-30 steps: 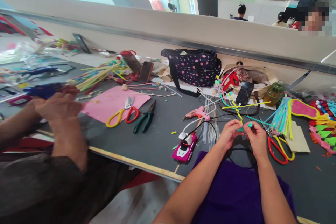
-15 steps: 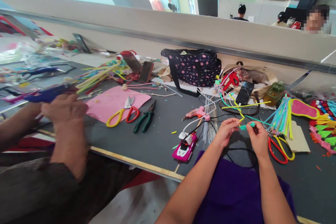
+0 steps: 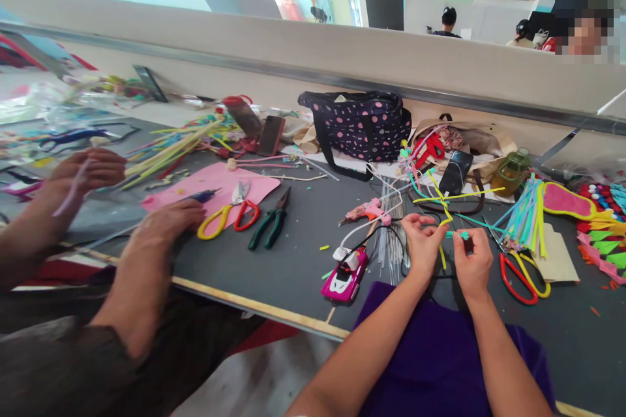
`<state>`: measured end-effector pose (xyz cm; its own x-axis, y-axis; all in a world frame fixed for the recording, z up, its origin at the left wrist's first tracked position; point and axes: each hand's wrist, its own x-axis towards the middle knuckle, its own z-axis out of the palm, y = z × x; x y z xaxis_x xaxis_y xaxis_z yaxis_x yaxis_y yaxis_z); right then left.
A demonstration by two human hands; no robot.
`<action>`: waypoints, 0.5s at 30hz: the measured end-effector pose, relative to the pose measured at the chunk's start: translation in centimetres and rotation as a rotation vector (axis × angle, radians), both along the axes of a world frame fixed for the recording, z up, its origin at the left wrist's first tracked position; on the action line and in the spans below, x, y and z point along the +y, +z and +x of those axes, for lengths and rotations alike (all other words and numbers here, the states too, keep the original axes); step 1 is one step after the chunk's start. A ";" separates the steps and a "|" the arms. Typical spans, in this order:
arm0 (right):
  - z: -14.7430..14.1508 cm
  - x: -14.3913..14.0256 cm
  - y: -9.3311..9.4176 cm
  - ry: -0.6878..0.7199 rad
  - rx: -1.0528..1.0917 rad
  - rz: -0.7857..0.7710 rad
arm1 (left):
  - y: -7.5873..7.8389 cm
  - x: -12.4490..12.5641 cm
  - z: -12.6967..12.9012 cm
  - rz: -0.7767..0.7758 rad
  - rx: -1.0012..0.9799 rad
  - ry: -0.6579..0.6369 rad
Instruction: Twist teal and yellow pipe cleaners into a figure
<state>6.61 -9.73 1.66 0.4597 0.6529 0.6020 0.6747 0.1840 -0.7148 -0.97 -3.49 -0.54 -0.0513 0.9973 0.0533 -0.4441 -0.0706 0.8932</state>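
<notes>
My left hand [image 3: 421,244] is over the dark table, thumb and forefinger pinching a bent yellow pipe cleaner [image 3: 446,210]. Close on its right, my right hand [image 3: 473,259] has its fingers closed on a short teal pipe cleaner piece [image 3: 461,234]. That piece reaches toward my left fingertips; whether they touch it I cannot tell. Another yellow pipe cleaner [image 3: 476,195] lies crosswise just beyond my hands. Red-and-yellow-handled scissors [image 3: 518,279] rest to the right of my right hand, by a bundle of teal, blue and yellow pipe cleaners [image 3: 527,218].
A pink glue gun [image 3: 366,210] and a magenta car-shaped power strip [image 3: 345,278] with plugs and cables lie left of my hands. Further left are pliers [image 3: 270,218], scissors [image 3: 239,193] and a co-worker's hands [image 3: 169,225]. A patterned bag [image 3: 364,124] and a jar [image 3: 511,172] stand behind.
My right hand has turned, its fingers curling more around the teal piece. My left fingers have spread somewhat while the pinch stays. The co-worker's hands have moved apart, one lifting a pale strip.
</notes>
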 end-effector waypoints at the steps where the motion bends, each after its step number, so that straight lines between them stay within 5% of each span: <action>1: -0.1 0.0 0.0 -0.007 -0.002 0.004 | -0.1 0.0 -0.1 0.020 0.025 0.024; 8: -0.4 0.1 0.0 -0.016 -0.006 0.001 | 0.5 0.0 -0.8 0.301 0.353 0.094; 15: -0.3 0.1 -0.1 -0.027 -0.061 0.010 | 1.1 -0.1 -1.0 0.340 0.406 0.056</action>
